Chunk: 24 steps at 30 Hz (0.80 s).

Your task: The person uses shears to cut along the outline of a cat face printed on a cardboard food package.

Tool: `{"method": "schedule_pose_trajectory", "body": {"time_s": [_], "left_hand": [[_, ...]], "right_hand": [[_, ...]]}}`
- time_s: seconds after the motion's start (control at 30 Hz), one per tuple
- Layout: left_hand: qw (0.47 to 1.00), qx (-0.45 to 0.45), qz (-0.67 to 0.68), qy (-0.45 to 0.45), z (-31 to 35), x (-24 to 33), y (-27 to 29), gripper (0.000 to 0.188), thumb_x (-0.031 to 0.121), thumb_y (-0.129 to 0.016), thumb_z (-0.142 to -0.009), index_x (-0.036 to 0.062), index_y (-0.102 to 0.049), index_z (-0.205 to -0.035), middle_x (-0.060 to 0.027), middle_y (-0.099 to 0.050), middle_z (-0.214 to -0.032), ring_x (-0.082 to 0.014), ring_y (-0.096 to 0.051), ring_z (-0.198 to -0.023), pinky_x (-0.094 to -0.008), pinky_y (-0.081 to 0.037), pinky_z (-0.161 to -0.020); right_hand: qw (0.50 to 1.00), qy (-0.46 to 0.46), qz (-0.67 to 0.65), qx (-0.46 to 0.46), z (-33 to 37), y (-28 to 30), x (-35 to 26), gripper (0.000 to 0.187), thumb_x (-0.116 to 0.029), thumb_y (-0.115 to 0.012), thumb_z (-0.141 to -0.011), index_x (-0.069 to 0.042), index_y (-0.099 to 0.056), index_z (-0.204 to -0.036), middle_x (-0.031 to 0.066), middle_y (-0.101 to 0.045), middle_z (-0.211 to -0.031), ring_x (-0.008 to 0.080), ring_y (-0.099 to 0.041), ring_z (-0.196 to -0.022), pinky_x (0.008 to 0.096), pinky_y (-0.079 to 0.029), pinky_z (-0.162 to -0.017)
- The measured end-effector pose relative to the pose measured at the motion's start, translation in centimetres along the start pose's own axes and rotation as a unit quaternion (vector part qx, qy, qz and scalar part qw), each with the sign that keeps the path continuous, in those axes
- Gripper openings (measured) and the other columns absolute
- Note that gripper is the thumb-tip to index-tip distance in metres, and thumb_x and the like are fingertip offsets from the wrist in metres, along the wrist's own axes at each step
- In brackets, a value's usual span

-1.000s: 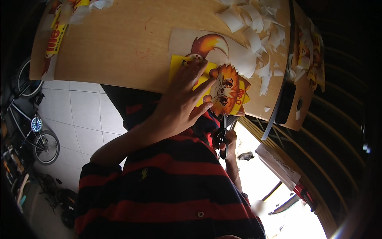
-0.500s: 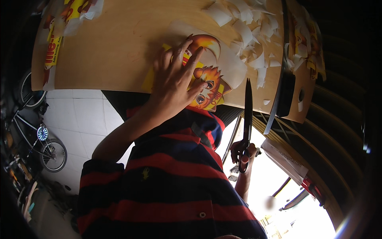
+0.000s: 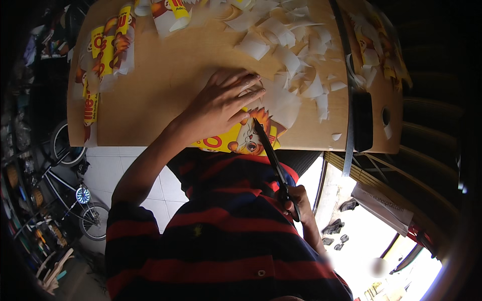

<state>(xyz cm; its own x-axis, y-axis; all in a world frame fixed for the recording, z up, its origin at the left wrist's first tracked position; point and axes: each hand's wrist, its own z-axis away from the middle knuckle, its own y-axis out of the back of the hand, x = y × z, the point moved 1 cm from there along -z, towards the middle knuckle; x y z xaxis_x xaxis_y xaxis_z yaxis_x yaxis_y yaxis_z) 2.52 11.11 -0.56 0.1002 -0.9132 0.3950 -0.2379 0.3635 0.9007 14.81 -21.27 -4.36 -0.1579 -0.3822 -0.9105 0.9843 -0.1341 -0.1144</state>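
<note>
Near the table's front edge lies a printed cutout (image 3: 248,143), yellow and orange with a cartoon cat's face, its edges partly hidden. My left hand (image 3: 226,103) rests over its upper part, fingers stretched out and lying across the paper. A paler piece of sheet (image 3: 283,105) shows just right of those fingers. In my right hand (image 3: 299,203), low in front of my striped shirt, is a pair of long dark scissors (image 3: 275,163). Their blades look together and point up and left, with the tip over the cat's face.
Pale paper scraps (image 3: 286,42) are heaped at the table's far right. Rolled printed sheets (image 3: 118,40) lie along the left side. A metal straightedge (image 3: 350,135) and a black box-like thing (image 3: 362,122) are at right. A bicycle (image 3: 80,200) stands on the floor at left.
The scissors have swung from upright at the right to a slant over the cutout. My left hand has shifted upward over it. The whole view has tilted, showing more rolled sheets.
</note>
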Motion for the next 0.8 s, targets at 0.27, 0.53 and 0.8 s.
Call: {"method": "schedule_pose_trajectory", "body": {"time_s": [0.27,0.53,0.8], "left_hand": [[0.999,0.001,-0.029,0.032,0.5,1.1,-0.2,0.039,0.018,-0.070,-0.085,0.0140,-0.063,-0.122,-0.0017,-0.060,-0.116,-0.0224,-0.053,-0.105,-0.0417,-0.036,-0.092],[0.992,0.096,-0.075,-0.006,0.4,1.1,-1.3,0.032,0.011,-0.074,-0.074,0.0091,-0.065,-0.105,-0.0053,-0.065,-0.112,-0.0236,-0.062,-0.104,-0.0505,-0.036,-0.107],[0.993,0.117,-0.023,-0.017,0.5,1.4,-1.4,0.025,0.005,-0.071,-0.075,0.0045,-0.063,-0.098,-0.0147,-0.069,-0.108,-0.0314,-0.066,-0.107,-0.0570,-0.040,-0.107]], "right_hand": [[0.999,-0.004,-0.046,0.006,0.0,-0.6,0.4,0.071,-0.072,-0.063,-0.080,-0.001,-0.061,-0.071,-0.0028,-0.045,-0.049,0.0077,-0.042,-0.046,0.0289,-0.029,-0.045],[0.999,0.039,0.005,-0.021,-0.8,0.2,0.2,0.063,-0.063,-0.067,-0.082,-0.001,-0.063,-0.077,0.0022,-0.048,-0.051,0.0122,-0.045,-0.047,0.0312,-0.034,-0.046],[0.995,0.084,0.048,-0.001,-0.9,0.0,1.3,0.059,-0.059,-0.069,-0.084,-0.001,-0.060,-0.075,0.0076,-0.047,-0.053,0.0202,-0.045,-0.047,0.0354,-0.035,-0.048]]}}
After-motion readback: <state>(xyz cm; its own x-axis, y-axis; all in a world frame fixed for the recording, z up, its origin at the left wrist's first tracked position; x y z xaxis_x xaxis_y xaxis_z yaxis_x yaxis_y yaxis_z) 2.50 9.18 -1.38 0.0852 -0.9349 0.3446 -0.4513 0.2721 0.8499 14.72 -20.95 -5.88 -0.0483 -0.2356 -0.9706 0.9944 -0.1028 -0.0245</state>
